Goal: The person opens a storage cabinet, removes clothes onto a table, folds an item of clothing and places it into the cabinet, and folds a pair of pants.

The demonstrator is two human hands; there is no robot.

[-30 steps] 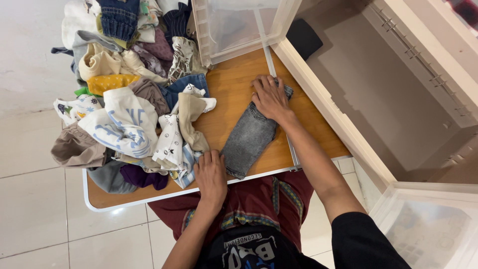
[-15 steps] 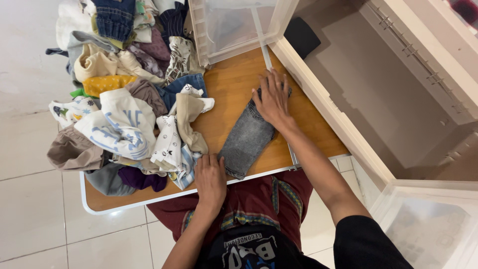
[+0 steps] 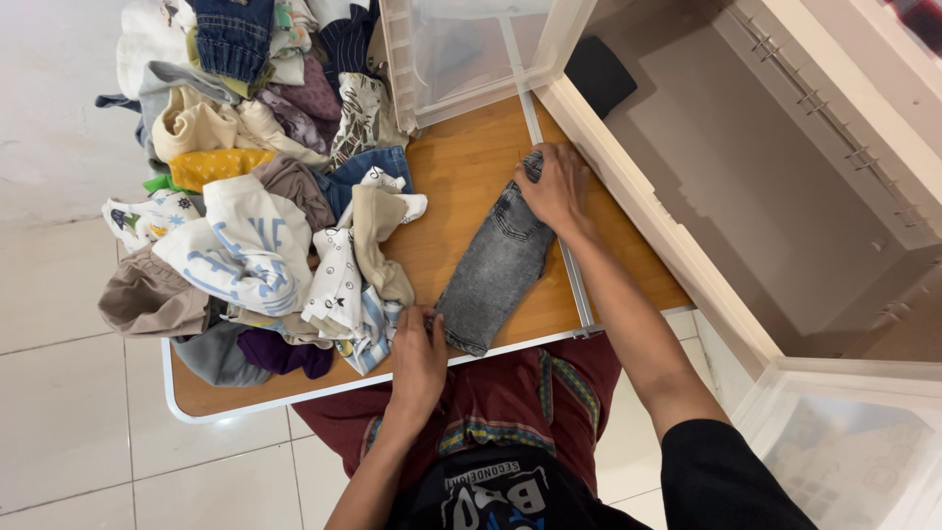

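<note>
A pair of small grey jeans (image 3: 496, 270) lies folded lengthwise on the wooden table (image 3: 461, 167). My right hand (image 3: 554, 186) presses flat on the waistband end at the far side. My left hand (image 3: 417, 358) pinches the leg-hem end near the table's front edge. A big heap of mixed small clothes (image 3: 250, 206) covers the left half of the table, touching my left hand's side.
A clear plastic bin (image 3: 471, 49) stands at the back of the table. A large cream box (image 3: 765, 186) holding one dark folded item (image 3: 599, 74) sits to the right. Another clear container (image 3: 854, 442) is at bottom right. White tiled floor surrounds the table.
My right hand has slid along the waistband end of the grey jeans. My left hand has closed on the hem end. The jeans lie straighter.
</note>
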